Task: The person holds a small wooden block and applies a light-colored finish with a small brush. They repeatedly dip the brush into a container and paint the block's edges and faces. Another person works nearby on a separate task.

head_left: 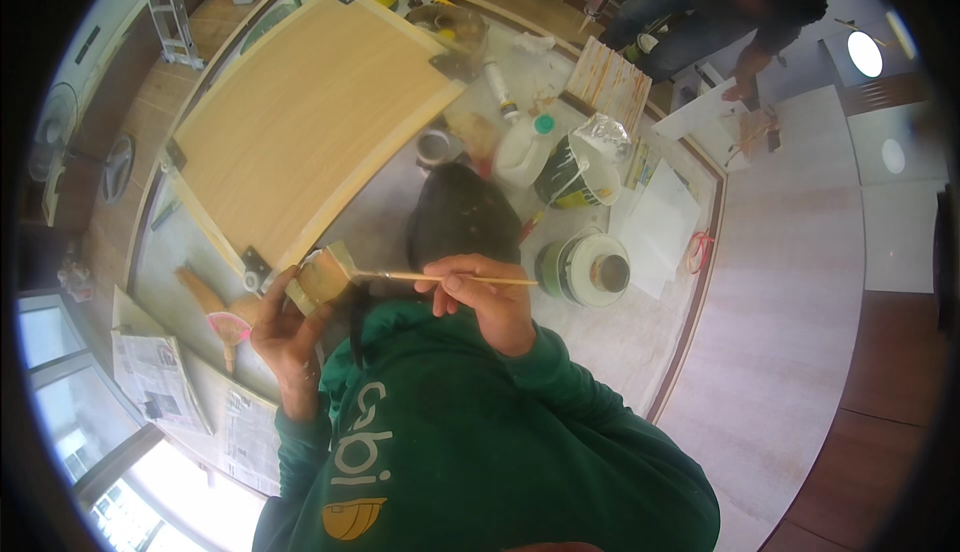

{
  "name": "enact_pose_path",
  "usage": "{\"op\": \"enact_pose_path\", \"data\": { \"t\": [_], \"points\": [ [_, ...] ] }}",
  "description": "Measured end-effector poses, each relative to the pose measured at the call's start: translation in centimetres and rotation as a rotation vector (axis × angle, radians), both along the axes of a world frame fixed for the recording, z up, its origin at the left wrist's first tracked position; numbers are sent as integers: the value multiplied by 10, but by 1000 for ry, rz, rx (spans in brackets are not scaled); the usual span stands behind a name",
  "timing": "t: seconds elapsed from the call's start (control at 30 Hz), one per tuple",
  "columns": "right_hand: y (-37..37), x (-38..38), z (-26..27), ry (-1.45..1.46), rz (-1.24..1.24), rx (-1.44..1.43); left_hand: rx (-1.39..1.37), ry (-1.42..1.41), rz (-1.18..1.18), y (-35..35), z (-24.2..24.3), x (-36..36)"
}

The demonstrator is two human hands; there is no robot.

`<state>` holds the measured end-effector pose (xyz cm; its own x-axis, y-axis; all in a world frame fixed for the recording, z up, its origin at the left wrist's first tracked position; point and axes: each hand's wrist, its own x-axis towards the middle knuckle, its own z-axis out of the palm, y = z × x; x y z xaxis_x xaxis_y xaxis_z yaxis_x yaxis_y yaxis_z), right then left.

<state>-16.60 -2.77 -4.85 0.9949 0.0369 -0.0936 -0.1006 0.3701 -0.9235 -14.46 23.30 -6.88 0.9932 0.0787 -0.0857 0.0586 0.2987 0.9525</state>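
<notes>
My left hand (291, 338) grips a small square brown piece (322, 279) by its edges. Paler strips that look like masking tape run along two of its sides. Between the fingers of my right hand (491, 300) lies a thin wooden-handled paintbrush (409, 276), held level. Its bristle end meets the taped right edge of the piece, though blur hides whether it presses on it. Just beyond my left hand is the near corner of a large wooden panel (315, 124) with light edges and black corner brackets (259, 261).
Right of me stand a lidded paint can (577, 289), a paint-streaked bucket (574, 177) and a white jug (525, 150). A hand brush (225, 327) and newspapers (161, 379) lie left. Another person (705, 19) bends over a white board (697, 109) at the far right.
</notes>
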Motion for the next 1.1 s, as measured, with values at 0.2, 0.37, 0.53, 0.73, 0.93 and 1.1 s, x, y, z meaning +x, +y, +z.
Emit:
{"op": "enact_pose_path", "data": {
  "t": [0.2, 0.37, 0.53, 0.73, 0.93, 1.1],
  "points": [
    [1, 1, 1, -13, -3, 17, 22, -12, 4, 1, -3, 1],
    [2, 1, 1, -23, 1, 9, 27, -54, -3, 0, -6, 2],
    [2, -1, 2, 2, -4, 7, -27, 0, 4, -1, -2, 0],
    [2, -1, 3, -1, -5, -5, -13, -43, 1, 3, -9, -1],
    [2, -1, 2, -15, -9, -8, -23, -11, 3, -1, -1, -2],
    [1, -3, 0, -15, -16, -4, 48, -91, -5, -1, -7, -1]
  ]
}}
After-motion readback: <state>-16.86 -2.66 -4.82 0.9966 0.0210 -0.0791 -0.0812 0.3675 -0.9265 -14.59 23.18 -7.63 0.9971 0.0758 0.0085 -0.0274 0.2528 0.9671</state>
